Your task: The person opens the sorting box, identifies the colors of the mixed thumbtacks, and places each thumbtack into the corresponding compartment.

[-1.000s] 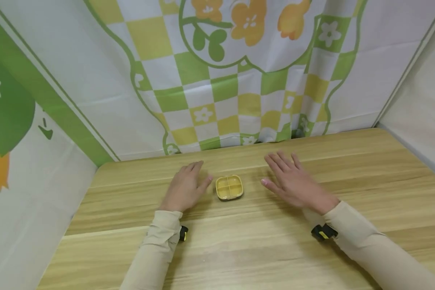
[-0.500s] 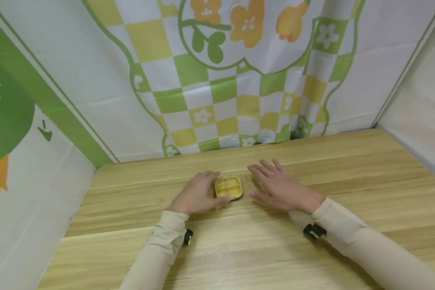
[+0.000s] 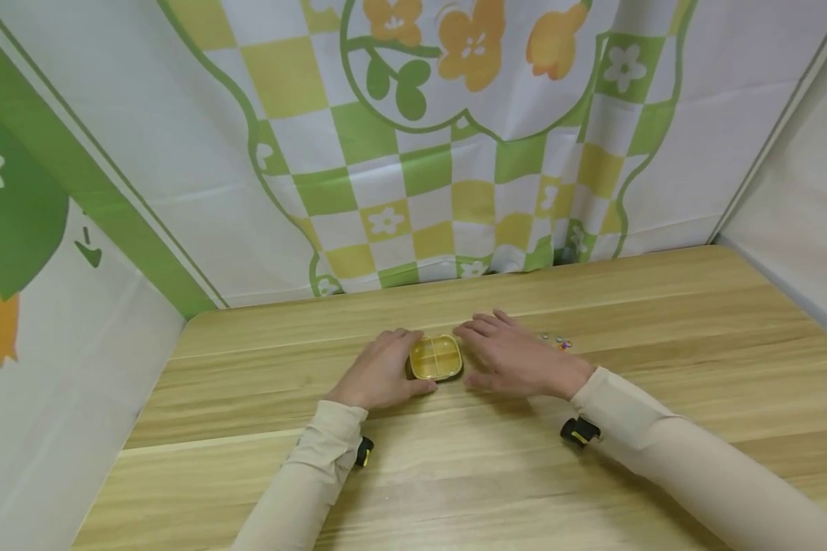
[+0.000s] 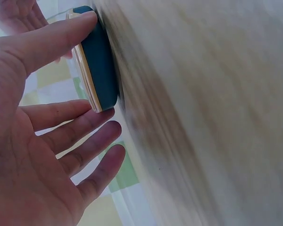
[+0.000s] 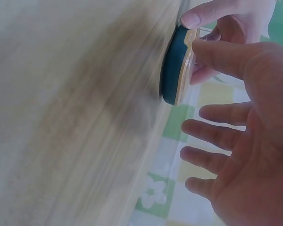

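Two pale sleeves (image 3: 296,467) reach in over the near part of the wooden table (image 3: 420,474), black devices (image 3: 580,432) at the wrists. Midway across sits a small, rounded, squarish box (image 3: 436,358): glossy yellow top, cross-shaped dividers making four compartments, deep teal sides under a pale yellow rim. It lies flat between the two hands. The left hand (image 3: 386,369) pinches it lightly from the left, thumb at the near side, fingertips at the far side, the outer fingers spread. The right hand (image 3: 517,358) is loosely opened just right of it, gripping nothing; whether its thumb touches the box I cannot tell. Beyond the right wrist lie tiny coloured pieces (image 3: 560,340). Farthest hangs a green-and-yellow checked cloth (image 3: 413,176).
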Demonstrator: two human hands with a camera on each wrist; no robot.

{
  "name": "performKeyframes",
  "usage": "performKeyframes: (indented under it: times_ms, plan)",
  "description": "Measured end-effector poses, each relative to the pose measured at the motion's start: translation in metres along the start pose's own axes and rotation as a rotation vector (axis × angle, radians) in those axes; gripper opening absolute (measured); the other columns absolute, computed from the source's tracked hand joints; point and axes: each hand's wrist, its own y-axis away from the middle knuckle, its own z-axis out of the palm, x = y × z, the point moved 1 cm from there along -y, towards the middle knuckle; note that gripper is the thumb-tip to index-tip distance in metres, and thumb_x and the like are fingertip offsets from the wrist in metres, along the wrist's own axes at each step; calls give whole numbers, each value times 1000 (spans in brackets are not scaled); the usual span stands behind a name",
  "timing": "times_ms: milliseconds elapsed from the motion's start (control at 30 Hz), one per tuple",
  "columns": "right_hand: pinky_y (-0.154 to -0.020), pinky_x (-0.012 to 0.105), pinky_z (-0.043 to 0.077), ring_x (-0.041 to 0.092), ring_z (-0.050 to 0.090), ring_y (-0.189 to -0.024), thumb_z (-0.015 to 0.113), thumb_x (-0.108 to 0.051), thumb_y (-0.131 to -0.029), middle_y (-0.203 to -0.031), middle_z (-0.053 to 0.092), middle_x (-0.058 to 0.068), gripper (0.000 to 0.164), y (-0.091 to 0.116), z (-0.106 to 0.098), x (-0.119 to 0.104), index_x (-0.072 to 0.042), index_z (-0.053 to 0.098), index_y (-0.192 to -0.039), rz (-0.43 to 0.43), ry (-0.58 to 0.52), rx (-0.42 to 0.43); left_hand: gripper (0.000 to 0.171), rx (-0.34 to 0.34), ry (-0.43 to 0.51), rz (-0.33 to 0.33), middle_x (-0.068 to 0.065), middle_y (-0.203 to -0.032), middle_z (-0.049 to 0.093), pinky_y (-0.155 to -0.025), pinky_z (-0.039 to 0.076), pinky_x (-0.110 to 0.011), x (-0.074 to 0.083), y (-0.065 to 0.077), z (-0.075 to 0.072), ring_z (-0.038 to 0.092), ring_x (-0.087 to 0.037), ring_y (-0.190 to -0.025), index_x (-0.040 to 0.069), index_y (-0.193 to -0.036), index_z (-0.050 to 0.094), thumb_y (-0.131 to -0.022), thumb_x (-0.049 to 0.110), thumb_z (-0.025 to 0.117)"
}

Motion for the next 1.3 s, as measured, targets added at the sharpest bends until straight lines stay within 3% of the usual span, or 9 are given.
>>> performKeyframes:
  times_ms: [400,667,1033,1300]
  plan:
    - [-113,52,37,36,48,-135,76,-39,-91,-144,53,18,70,-12,-1,-6,3,53,-141,-8,-2,-38,79,-20,26,35,-15,-141,58,-113,38,-45,9,2,2,51,-33,-131,-1,-144,52,-82,34,86]
    - [-103,45,47,32,60,-118,82,-32,-83,-130,61,16,56,-16,4,-5,1,64,-126,-67,-36,-11,78,-30,44,72,-15,-139,60,-111,40,-44,15,1,4,53,-32,-128,-2,-143,51,-82,32,86]
    - [-90,39,54,24,62,-104,80,-25,-84,-123,62,14,49,-18,6,-6,2,66,-122,-45,-85,-32,75,-34,36,2,-15,-134,57,-108,41,-43,19,4,6,50,-30,-125,-2,-143,50,-85,32,82]
    - [-85,35,55,22,62,-99,81,-26,-85,-121,62,14,49,-20,5,-10,3,66,-122,-22,-71,-46,68,-44,147,-64,-13,-121,52,-100,43,-44,20,6,8,46,-29,-115,-3,-140,50,-87,26,80]
